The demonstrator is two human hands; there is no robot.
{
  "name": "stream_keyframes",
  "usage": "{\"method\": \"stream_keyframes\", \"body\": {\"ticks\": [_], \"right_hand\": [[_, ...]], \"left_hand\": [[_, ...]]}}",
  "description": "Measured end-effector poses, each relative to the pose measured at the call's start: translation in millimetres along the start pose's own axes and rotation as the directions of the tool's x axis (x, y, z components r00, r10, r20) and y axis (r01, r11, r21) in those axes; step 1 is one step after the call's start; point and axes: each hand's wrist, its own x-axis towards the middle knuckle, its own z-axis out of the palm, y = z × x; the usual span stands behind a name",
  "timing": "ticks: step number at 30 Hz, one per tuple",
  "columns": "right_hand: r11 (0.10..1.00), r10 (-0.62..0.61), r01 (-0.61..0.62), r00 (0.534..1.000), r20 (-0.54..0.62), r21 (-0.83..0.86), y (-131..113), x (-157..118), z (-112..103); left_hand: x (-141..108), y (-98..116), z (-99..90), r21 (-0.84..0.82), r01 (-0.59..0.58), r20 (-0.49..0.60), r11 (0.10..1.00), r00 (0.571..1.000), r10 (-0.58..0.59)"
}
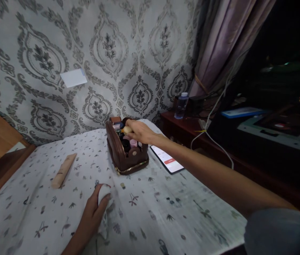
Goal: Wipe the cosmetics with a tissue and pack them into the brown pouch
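Head | forearm overlaps phone beside brown bag | tube left, bottle right

Left grip holds something white (perhaps cloth), right grip at the open bag.

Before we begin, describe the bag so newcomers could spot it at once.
Below the patterned wall, find the white sheet. Near its far edge, left of the lit phone, the bag stands open, the right hand at its top. Unlike the phone or tube, it is brown, boxy and holds containers.
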Motion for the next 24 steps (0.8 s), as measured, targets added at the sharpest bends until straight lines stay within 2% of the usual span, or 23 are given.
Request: {"method": "stream_keyframes", "body": {"ticks": [2, 5, 8, 11, 13, 15, 17, 19, 21, 24], "right_hand": [[0.988, 0.037, -0.025, 0.996, -0.075, 0.152, 4, -3, -1], [0.923, 0.062, 0.013, 0.981, -0.181, 0.384, 8, -11, 3], [0.784, 0.093, 0.091, 0.961, -0.262, 0.614, 0, -30, 12], [0.630, 0.134, 0.138, 0.950, -0.282, 0.764, -25, -63, 28], [0.588, 0.134, 0.127, 0.959, -0.251, 0.799, -47, -87, 42], [0.595, 0.084, 0.089, 0.981, -0.172, 0.799, -67, -107, 57], [0.625, 0.041, 0.109, 0.984, -0.171, 0.773, -80, -121, 69], [0.657, 0.006, 0.132, 0.984, -0.180, 0.742, -85, -128, 79], [0.666, -0.035, 0.160, 0.982, -0.183, 0.729, -84, -132, 85], [0.603, -0.090, 0.204, 0.978, -0.188, 0.771, -81, -137, 89]], "left_hand": [[0, 4, 0.5, -0.007, -0.001, -0.003, 1.000, 1.000, 0.000], [-1, 13, 1.3, -0.008, -0.007, -0.025, 1.000, 1.000, 0.007], [-3, 25, 0.7, -0.031, 0.036, -0.106, 0.999, 0.994, -0.039], [-5, 40, -0.5, -0.028, 0.015, -0.180, 1.000, 0.984, -0.019], [-4, 48, 0.6, 0.032, -0.070, -0.195, 0.997, 0.978, 0.075], [-3, 56, 4.6, 0.104, -0.198, -0.159, 0.975, 0.964, 0.213], [-1, 62, 10.5, 0.150, -0.278, -0.093, 0.949, 0.951, 0.294], [1, 68, 15.9, 0.158, -0.262, -0.031, 0.952, 0.962, 0.270], [2, 74, 18.8, 0.128, -0.177, 0.023, 0.976, 0.984, 0.175], [4, 81, 18.5, 0.016, -0.084, 0.048, 0.996, 0.995, 0.084]]}}
